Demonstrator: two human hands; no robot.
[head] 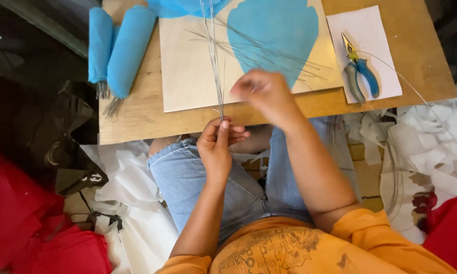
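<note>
I see a wooden board (137, 119) across the lap, carrying a cream sheet (188, 76) with a blue petal-shaped cutout (274, 30). Blue paper rolls (122, 48) lie far left, pliers (359, 71) far right. My left hand (218, 144) pinches a bundle of thin wires (215, 56) (upright, fanning away); my right hand (264, 91) is closed on one strand, just beside.
</note>
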